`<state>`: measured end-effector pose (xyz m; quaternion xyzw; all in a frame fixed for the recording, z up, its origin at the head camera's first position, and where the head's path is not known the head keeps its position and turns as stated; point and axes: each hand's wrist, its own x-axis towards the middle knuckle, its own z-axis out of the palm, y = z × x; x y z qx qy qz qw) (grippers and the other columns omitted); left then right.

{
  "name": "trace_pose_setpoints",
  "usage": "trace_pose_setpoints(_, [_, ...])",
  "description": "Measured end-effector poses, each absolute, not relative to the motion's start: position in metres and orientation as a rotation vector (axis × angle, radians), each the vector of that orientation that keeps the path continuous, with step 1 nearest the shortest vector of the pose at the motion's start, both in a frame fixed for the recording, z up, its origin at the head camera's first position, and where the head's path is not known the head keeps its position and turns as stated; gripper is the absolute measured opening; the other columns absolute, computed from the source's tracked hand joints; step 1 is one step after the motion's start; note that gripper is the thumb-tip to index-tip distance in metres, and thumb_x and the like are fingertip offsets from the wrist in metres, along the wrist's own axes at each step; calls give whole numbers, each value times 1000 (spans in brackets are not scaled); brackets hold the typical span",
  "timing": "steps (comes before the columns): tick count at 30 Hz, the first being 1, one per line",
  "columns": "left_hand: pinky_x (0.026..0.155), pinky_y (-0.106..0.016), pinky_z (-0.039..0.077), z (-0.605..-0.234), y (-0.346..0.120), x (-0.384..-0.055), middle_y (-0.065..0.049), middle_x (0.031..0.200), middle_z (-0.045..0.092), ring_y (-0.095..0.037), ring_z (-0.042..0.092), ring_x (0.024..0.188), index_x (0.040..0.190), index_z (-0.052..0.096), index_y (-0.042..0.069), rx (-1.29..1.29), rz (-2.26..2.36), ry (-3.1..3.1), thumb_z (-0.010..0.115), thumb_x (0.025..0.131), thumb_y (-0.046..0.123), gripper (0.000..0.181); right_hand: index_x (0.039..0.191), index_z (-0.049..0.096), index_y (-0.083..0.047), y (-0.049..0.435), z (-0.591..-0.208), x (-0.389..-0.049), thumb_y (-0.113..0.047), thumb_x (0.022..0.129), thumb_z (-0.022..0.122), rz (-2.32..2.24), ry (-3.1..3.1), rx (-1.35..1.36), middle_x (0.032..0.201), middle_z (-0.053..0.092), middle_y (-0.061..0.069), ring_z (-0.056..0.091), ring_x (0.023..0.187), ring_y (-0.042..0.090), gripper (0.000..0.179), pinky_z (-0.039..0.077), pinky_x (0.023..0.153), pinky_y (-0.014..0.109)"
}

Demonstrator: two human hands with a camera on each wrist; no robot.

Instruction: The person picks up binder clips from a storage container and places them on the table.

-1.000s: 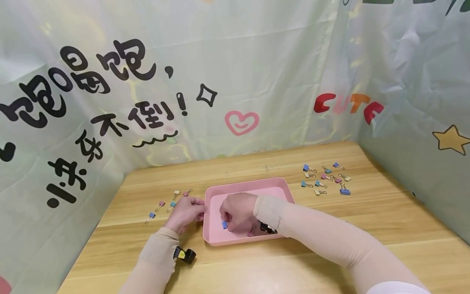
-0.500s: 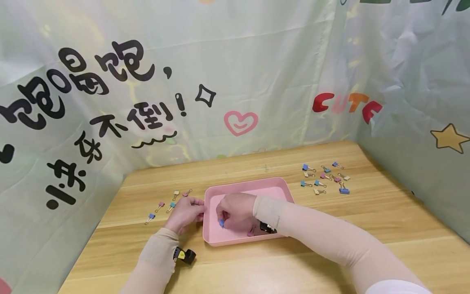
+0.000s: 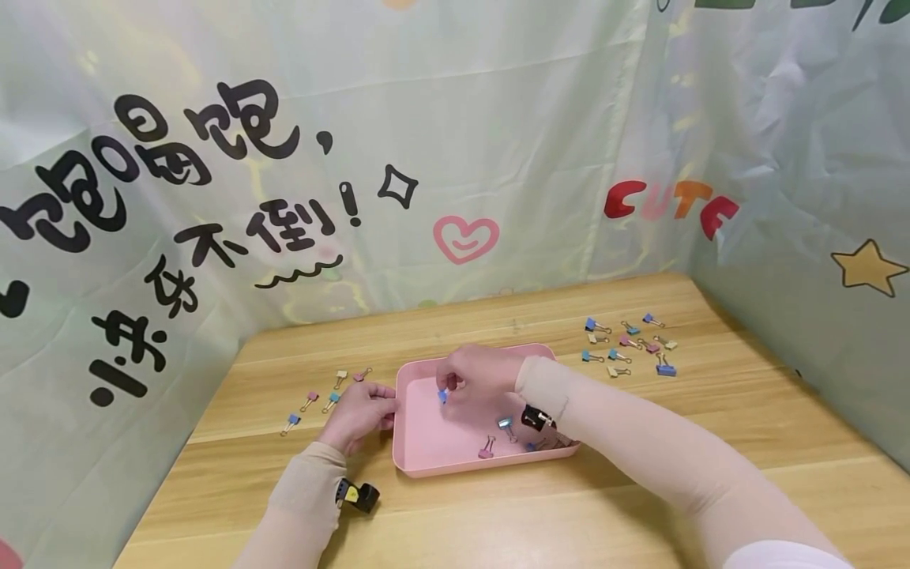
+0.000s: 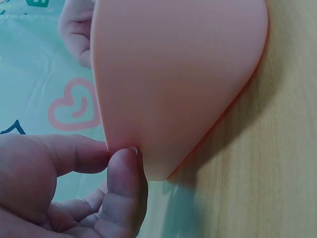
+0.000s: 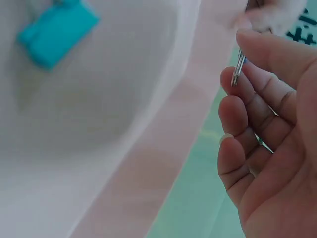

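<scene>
A shallow pink tray (image 3: pixel 426 454) stands mid-table. My left hand (image 3: pixel 359 415) is at its left end; in the left wrist view, thumb and index finger pinch the tray's rim (image 4: pixel 178 74). Over the tray's inside, my right hand (image 3: pixel 479 378) pinches a small blue binder clip (image 3: pixel 442 396). Its metal handles (image 5: pixel 238 72) show between thumb and fingers in the right wrist view. On the tray floor lie a teal binder clip (image 3: pixel 505 424) and a pink binder clip (image 3: pixel 486 450). More clips near the front right corner are partly hidden under the right wrist.
Several coloured binder clips, among them a large blue one (image 3: pixel 666 369), lie scattered on the wooden table (image 3: pixel 455 521) to the tray's right. Left of the tray are several others, including a blue clip (image 3: pixel 292 422). A printed curtain (image 3: pixel 533 158) encloses the back and sides.
My right hand has moved up toward the tray's far side with the blue binder clip, uncovering the teal and pink clips on the tray floor. The left hand has stayed in place.
</scene>
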<state>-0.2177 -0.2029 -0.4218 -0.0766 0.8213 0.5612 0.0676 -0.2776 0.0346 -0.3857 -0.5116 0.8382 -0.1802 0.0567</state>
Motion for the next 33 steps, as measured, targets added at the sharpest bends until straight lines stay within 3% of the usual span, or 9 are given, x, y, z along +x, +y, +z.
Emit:
trace_pose_setpoints(9, [61, -29, 55, -420, -203, -217, -16, 91, 63, -20, 61, 70, 102, 62, -7, -232, 1678, 2473, 66, 86, 3, 19, 92, 70, -18, 80, -366, -289, -15, 85, 70, -710, 2647, -1425, 82, 63, -12, 58, 78, 9, 7, 49, 72, 25])
trace_pose_setpoints(16, [62, -30, 55, -422, -203, -218, -16, 91, 62, -20, 61, 70, 101, 62, -6, -235, 1690, 2463, 66, 86, 3, 18, 90, 70, -20, 125, -369, -312, -18, 86, 71, -865, 2720, -1221, 83, 64, -11, 58, 81, 11, 5, 52, 78, 38])
trace_pose_setpoints(23, [62, -30, 55, -423, -204, -216, -16, 90, 62, -20, 61, 69, 101, 62, -7, -221, 1700, 2461, 66, 86, 1, 18, 91, 69, -20, 161, -378, -331, -23, 87, 72, -967, 2748, -1036, 85, 65, -7, 59, 81, 13, 6, 50, 75, 32])
trace_pose_setpoints(33, [62, -29, 55, -422, -204, -217, -17, 91, 62, -20, 61, 70, 101, 62, -7, -228, 1709, 2458, 66, 85, 1, 19, 92, 69, -15, 193, -393, -350, -24, 88, 72, -913, 2873, -759, 85, 66, -4, 61, 80, 14, 10, 52, 75, 36])
